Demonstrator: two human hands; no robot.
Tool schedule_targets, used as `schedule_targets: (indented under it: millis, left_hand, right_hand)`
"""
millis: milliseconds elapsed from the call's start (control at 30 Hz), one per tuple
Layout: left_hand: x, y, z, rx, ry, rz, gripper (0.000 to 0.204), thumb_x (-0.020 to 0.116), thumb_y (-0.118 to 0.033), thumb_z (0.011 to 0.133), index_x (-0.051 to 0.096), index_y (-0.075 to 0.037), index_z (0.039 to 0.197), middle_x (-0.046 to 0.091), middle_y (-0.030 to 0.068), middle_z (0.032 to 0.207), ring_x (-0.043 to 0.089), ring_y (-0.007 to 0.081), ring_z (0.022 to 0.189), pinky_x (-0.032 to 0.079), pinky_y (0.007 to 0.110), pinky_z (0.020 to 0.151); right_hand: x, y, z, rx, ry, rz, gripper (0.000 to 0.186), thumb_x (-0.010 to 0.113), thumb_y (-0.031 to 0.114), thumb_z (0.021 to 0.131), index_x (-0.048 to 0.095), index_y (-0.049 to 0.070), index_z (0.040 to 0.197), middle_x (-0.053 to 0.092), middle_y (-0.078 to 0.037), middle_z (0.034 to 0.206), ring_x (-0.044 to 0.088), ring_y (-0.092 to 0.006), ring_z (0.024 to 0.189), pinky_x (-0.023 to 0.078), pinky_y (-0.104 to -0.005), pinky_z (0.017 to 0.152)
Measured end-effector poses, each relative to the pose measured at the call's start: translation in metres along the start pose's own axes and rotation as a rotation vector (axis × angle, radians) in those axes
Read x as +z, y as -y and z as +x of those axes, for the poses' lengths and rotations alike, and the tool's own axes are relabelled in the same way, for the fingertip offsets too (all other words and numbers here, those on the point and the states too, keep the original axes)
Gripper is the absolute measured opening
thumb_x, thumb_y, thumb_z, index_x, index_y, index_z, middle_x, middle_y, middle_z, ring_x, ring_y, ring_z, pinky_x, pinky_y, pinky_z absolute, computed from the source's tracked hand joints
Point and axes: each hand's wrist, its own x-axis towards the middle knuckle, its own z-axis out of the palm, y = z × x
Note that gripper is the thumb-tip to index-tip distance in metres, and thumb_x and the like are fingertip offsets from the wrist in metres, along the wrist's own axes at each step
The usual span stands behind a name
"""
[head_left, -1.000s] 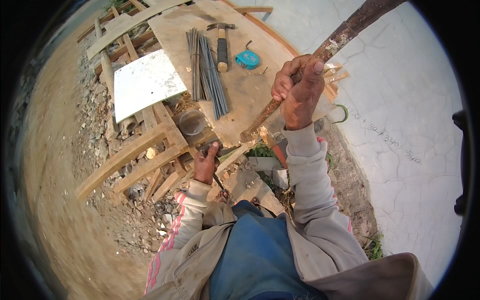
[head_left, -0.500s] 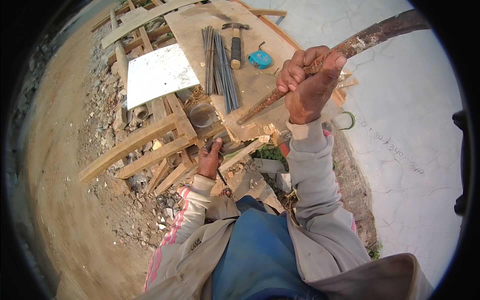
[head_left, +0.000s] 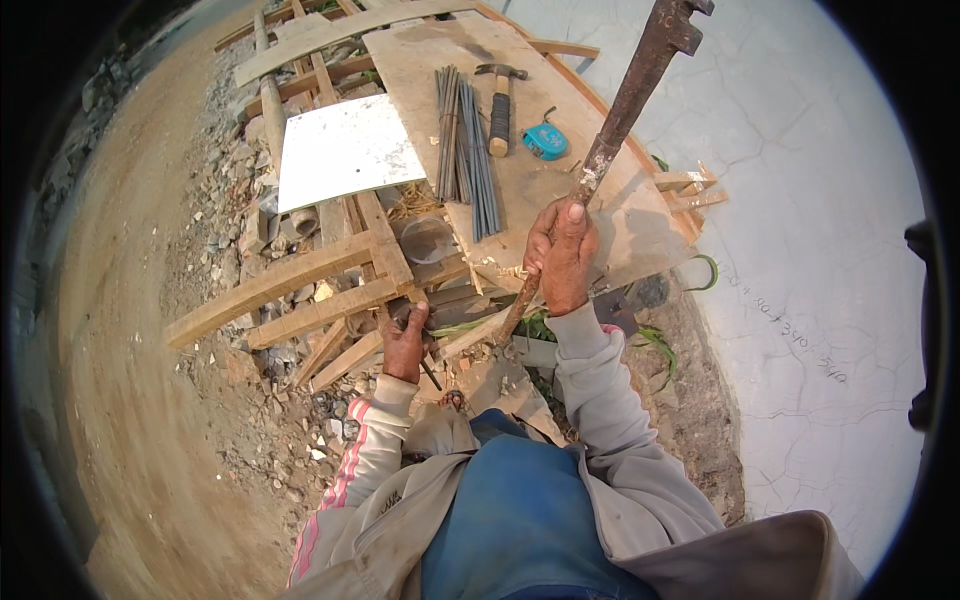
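Observation:
My right hand point(head_left: 563, 252) is wrapped round a long rusty rebar bending bar point(head_left: 625, 100). The bar stands steeply tilted, its notched end up at the far right and its thinner end down past the near edge of the plywood sheet point(head_left: 640, 235). Lower and to the left, my left hand point(head_left: 405, 347) is closed beside the timber frame, thumb upward. A thin dark rod point(head_left: 431, 374) sticks out below its fingers; the rest is hidden. On the plywood lie a bundle of thin steel rods point(head_left: 482, 170), a claw hammer point(head_left: 500, 118) and a blue tape measure point(head_left: 545, 141).
A white panel point(head_left: 345, 150) lies left of the rods. Timber beams point(head_left: 275, 283) jut out left over rubble point(head_left: 275, 420), near a clear round container point(head_left: 427, 240). A cracked pale concrete surface point(head_left: 800, 300) spreads on the right; a dirt path point(head_left: 130, 330) runs along the left.
My right hand has come down and left, swinging the bar from a slant toward the right to a steeper stance. Its lower end has left the plywood top. My left hand has barely shifted.

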Motion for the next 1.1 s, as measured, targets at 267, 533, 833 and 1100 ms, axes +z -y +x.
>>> schedule_targets:
  millis: [267,533,833,1100]
  left_hand:
    - [-0.026,0.013,-0.007,-0.036,-0.024,0.024,0.029,0.067,-0.035,0.099,0.069,-0.007,0.094,0.059,-0.0019,0.075,0.043,0.0052,0.052,0.032,0.023,0.045]
    - [0.01,0.014,0.002,-0.046,0.078,0.108,0.035,0.068,-0.039,0.098,0.069,-0.005,0.098,0.057,-0.003,0.074,0.043,0.005,0.054,0.032,0.024,0.046]
    - [0.046,0.015,0.021,-0.073,0.141,0.154,0.045,0.068,-0.047,0.097,0.067,-0.003,0.096,0.059,0.0,0.078,0.045,0.0065,0.053,0.035,0.025,0.047]
    - [0.059,0.015,0.031,-0.046,0.202,0.195,0.038,0.07,-0.042,0.096,0.069,-0.004,0.09,0.064,0.0005,0.079,0.049,0.0077,0.058,0.039,0.025,0.052]
  right_hand:
    - [-0.019,0.106,0.033,-0.191,-0.132,0.016,0.07,0.047,0.081,0.089,0.04,0.012,0.083,0.031,0.002,0.059,0.027,-0.0081,0.046,0.027,-0.0252,0.041]
    - [-0.023,0.035,0.005,0.058,-0.225,0.104,0.069,0.049,0.073,0.094,0.041,0.007,0.077,0.039,-0.001,0.055,0.039,-0.0108,0.044,0.034,-0.0283,0.041]
    - [-0.027,0.102,0.023,-0.286,-0.255,0.033,0.074,0.053,0.085,0.083,0.043,0.012,0.082,0.036,0.0,0.061,0.032,-0.0093,0.045,0.028,-0.026,0.041]
    - [-0.062,0.11,0.001,-0.297,-0.278,-0.04,0.075,0.054,0.084,0.082,0.042,0.01,0.083,0.036,0.0,0.062,0.033,-0.0113,0.045,0.031,-0.0267,0.042]
